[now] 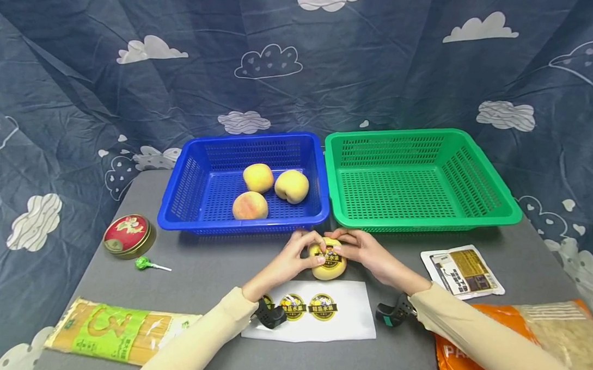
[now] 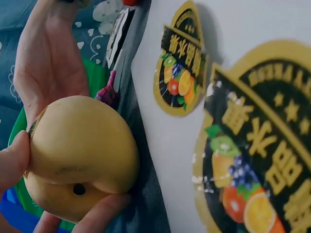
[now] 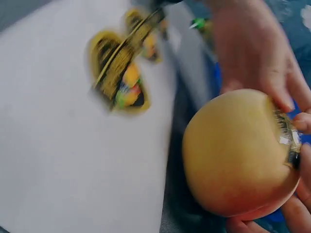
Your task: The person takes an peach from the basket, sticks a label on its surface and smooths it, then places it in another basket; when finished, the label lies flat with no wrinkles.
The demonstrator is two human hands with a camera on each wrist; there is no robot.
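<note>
Both hands hold a yellow peach [image 1: 329, 272] between them, just in front of the baskets. A round black-and-gold fruit sticker [image 1: 330, 258] lies on the peach's side. My left hand [image 1: 294, 255] has its thumb at the sticker and fingers round the peach [image 2: 85, 141]. My right hand [image 1: 372, 255] curls over the other side, with fingertips at the sticker's edge. In the right wrist view the peach [image 3: 233, 155] shows a reddish underside. Nearer to me lies a white sheet [image 1: 353, 317] with more such stickers [image 1: 323, 307], one partly hidden by the left wrist strap.
Behind are a blue basket [image 1: 178, 202] with three peaches and a green basket [image 1: 491, 216]. To the left lie a red round tin [image 1: 126, 233], a green lollipop [image 1: 142, 263] and a pasta packet [image 1: 110, 331]. A white pouch [image 1: 462, 271] and orange bag [image 1: 502, 317] are right.
</note>
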